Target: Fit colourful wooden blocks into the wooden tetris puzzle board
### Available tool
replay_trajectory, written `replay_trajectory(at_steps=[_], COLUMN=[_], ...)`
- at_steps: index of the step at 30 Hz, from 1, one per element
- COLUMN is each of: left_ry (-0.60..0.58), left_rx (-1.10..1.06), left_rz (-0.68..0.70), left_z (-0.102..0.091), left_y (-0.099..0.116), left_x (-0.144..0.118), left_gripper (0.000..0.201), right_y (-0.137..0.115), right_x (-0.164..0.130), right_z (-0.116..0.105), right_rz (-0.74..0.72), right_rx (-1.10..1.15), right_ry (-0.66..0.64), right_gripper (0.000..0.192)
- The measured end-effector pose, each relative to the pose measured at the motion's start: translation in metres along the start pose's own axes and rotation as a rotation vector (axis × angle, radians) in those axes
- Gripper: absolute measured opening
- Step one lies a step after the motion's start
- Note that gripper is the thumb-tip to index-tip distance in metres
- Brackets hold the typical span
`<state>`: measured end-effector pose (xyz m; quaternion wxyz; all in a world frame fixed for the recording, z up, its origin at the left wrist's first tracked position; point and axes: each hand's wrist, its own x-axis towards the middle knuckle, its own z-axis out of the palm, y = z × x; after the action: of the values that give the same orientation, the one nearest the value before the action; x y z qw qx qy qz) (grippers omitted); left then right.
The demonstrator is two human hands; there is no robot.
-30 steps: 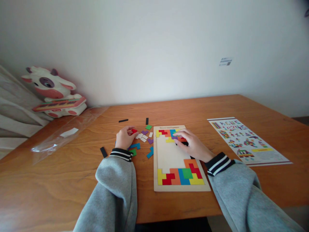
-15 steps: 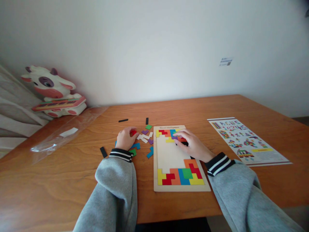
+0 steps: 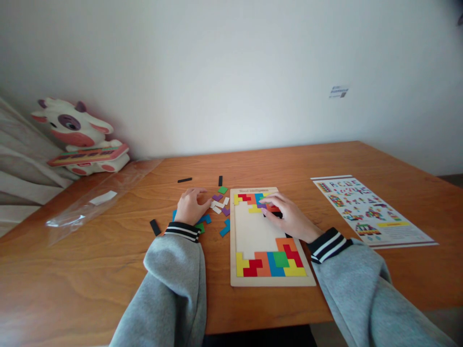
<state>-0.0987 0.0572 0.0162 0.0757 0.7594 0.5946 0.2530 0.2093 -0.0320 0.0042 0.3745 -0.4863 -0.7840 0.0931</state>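
Observation:
A wooden puzzle board (image 3: pixel 252 230) lies in front of me, with coloured pieces filling its top row and bottom rows. My right hand (image 3: pixel 287 215) rests on the board's upper right, fingertips pressing a black piece (image 3: pixel 275 215) beside the purple and orange ones. My left hand (image 3: pixel 191 206) lies palm down, fingers apart, over the loose pieces left of the board. Its fingertips touch the white pieces (image 3: pixel 217 206). Purple (image 3: pixel 217 197), green (image 3: pixel 223 190) and blue (image 3: pixel 224 228) pieces lie around it.
A printed pattern sheet (image 3: pixel 369 211) lies to the right. Black pieces (image 3: pixel 155 227) are scattered on the wooden table (image 3: pixel 90 270). A clear plastic bag (image 3: pixel 90 202) and a cow toy (image 3: pixel 77 137) sit at the far left by the wall.
My left hand has slid right and flattened over the loose pieces, hiding the red piece it was touching. My right hand has stayed in place on the board.

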Motion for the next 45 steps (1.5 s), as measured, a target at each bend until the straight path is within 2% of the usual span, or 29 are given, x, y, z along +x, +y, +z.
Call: replay_trajectory(at_steps=[6,11,14,17,23,26,31,39,45], left_ry=[-0.064,-0.078,-0.187,-0.257,-0.246,-0.245,-0.309,-0.246,-0.245], left_rx=[0.032,0.135,0.217,0.249,0.158,0.207,0.211,0.165,0.107], left_rz=[-0.046,-0.080,-0.099,-0.106,-0.104,-0.094,-0.170,-0.119,-0.089], left_z=[-0.003,-0.024,-0.036,-0.037,-0.030,-0.035,-0.044,-0.036,-0.032], left_y=[0.001,-0.003,-0.006,-0.007,-0.001,0.002,0.005,0.006,0.005], left_x=[0.000,-0.004,-0.007,-0.008,-0.007,-0.008,-0.010,-0.009,-0.008], left_gripper=[0.029,0.032,0.032,0.028,0.022,0.021,0.017,0.025,0.033], right_y=[-0.002,-0.001,-0.002,-0.003,-0.003,-0.003,-0.004,-0.002,-0.001], right_x=[0.001,0.001,0.001,0.001,0.001,0.001,0.001,0.001,0.000], right_z=[-0.001,-0.001,-0.001,-0.001,-0.002,-0.001,-0.001,-0.001,0.000], right_rz=[0.002,0.000,-0.009,-0.013,-0.016,-0.010,-0.010,-0.013,-0.013], right_rx=[-0.005,0.006,0.011,0.012,0.006,0.006,0.012,0.014,0.017], right_ry=[-0.019,-0.004,-0.003,-0.003,-0.017,-0.018,-0.020,-0.013,-0.007], right_gripper=[0.019,0.019,0.020,0.020,0.019,0.020,0.020,0.019,0.018])
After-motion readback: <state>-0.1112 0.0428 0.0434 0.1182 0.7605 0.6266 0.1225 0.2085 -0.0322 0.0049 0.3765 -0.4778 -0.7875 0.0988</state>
